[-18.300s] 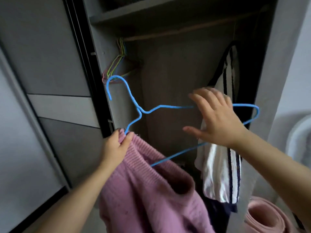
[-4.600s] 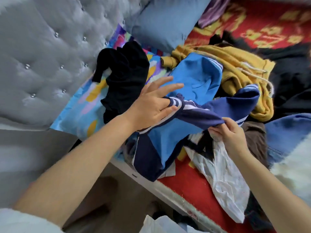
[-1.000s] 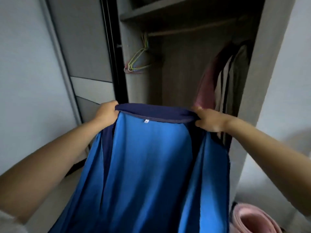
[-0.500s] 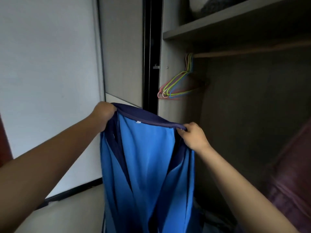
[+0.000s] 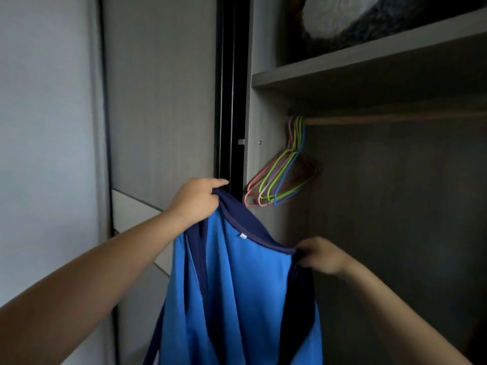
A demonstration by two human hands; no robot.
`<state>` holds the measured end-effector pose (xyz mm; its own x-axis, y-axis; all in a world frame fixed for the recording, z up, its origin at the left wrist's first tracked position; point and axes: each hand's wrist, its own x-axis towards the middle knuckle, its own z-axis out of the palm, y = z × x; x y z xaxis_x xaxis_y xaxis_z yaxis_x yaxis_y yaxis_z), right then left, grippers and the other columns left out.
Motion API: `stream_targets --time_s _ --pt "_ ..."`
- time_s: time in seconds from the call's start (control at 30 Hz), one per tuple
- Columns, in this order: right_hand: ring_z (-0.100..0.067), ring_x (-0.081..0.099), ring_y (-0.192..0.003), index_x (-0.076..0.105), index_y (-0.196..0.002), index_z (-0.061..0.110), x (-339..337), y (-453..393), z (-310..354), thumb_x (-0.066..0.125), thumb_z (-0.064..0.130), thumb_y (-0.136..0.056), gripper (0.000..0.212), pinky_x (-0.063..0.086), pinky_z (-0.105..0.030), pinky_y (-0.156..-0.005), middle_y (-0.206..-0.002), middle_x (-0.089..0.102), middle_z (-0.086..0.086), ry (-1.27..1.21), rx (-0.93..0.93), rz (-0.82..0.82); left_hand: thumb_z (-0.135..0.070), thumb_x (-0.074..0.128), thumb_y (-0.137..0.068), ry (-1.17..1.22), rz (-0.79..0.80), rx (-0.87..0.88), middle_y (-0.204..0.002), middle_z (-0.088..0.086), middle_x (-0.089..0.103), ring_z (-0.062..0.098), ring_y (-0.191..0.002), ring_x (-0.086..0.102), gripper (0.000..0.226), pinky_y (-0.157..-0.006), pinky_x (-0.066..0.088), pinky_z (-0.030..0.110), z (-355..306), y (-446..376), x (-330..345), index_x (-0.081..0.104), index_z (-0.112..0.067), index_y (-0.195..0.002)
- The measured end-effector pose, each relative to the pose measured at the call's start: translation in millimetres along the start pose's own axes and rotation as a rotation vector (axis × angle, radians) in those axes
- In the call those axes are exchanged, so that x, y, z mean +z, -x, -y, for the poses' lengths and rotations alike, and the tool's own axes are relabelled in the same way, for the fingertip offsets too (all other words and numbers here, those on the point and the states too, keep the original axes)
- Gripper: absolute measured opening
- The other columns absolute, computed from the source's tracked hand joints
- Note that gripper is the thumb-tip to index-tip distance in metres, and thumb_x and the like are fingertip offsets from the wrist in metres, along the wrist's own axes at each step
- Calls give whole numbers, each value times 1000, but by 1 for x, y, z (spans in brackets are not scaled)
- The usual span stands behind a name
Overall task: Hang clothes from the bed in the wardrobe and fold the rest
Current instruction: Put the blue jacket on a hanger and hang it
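A bright blue jacket with a navy collar hangs open in front of me, its inside facing me. My left hand grips the left end of the collar, held higher. My right hand pinches the right end of the collar, lower. Several empty wire hangers in pink, green and blue hang bunched at the left end of the wooden rail, just above and between my hands. The jacket's lower part runs out of view at the bottom.
The open wardrobe has a shelf above the rail with a grey and white bundle on it. A grey sliding door and its black track stand on the left. The rail to the right of the hangers is bare.
My view has closed in on the hangers. My left hand has risen with its end of the collar, and my right hand has dropped lower, so the collar now slopes down to the right.
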<state>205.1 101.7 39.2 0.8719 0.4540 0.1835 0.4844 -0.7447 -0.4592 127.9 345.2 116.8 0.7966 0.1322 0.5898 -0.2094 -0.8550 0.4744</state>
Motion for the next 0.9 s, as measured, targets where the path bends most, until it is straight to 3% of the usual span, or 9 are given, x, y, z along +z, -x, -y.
stream_targets --time_s 0.07,0.1,0.2,0.27,0.4,0.53,0.67,0.8,0.9 --pt "10 54 -61 63 -107 -2 7 -21 -2 58 9 -77 32 35 -6 -57 -91 59 -5 -70 21 74 9 37 -82 31 0 34 -127 8 58 28 -106 57 56 -73 38 18 0 -23 9 58 -19 -125" --pt "13 53 -58 62 -108 -3 8 -31 -1 58 9 -80 31 37 -5 -57 -91 59 -5 -119 13 9 10 37 -81 30 16 52 -123 10 61 30 -105 57 55 -73 38 20 -1 -31 13 61 -19 -122" --pt "-5 52 -68 65 -97 2 -8 -72 4 58 6 -88 12 37 -9 -59 -84 59 -6 -337 -3 -436 7 40 -80 -21 44 100 -117 8 64 28 -104 57 53 -80 42 22 6 -54 23 64 -20 -118" --pt "-10 48 -66 63 -87 10 -25 -103 10 55 10 -90 9 37 -18 -59 -75 57 -4 -462 10 -616 5 42 -80 -68 17 127 -123 4 62 25 -110 56 51 -89 42 23 10 -68 24 63 -20 -119" --pt "-15 47 -53 53 -63 12 -45 -162 20 52 21 -92 30 38 -27 -55 -59 51 -4 -623 134 -644 -3 49 -78 -267 -25 185 -122 4 62 26 -112 55 45 -90 44 28 16 -87 16 66 -23 -115" --pt "-12 46 -33 46 -59 8 -54 -196 28 49 6 -88 29 37 -19 -39 -40 48 -3 -769 256 -655 -2 49 -74 -291 -35 222 -111 3 66 24 -101 56 42 -79 43 25 19 -95 9 70 -23 -104" --pt "-22 45 -52 41 -61 11 -59 -211 20 40 5 -89 29 36 -26 -43 -66 48 -11 -685 298 -772 -1 48 -75 -276 -29 237 -97 -1 64 13 -85 49 41 -74 39 22 22 -95 11 70 -22 -103" --pt "-25 49 -74 45 -71 14 -66 -210 15 35 15 -94 25 36 -26 -55 -90 57 -22 -547 241 -848 1 47 -74 -250 -28 235 -89 -5 62 15 -87 53 41 -78 42 22 23 -98 10 72 -21 -99" --pt "-38 55 -102 54 -97 2 -68 -194 18 34 13 -97 23 42 -39 -82 -115 56 -29 -422 201 -897 2 47 -73 -215 -31 211 -99 -3 67 17 -93 56 41 -82 45 24 23 -100 10 73 -20 -96"
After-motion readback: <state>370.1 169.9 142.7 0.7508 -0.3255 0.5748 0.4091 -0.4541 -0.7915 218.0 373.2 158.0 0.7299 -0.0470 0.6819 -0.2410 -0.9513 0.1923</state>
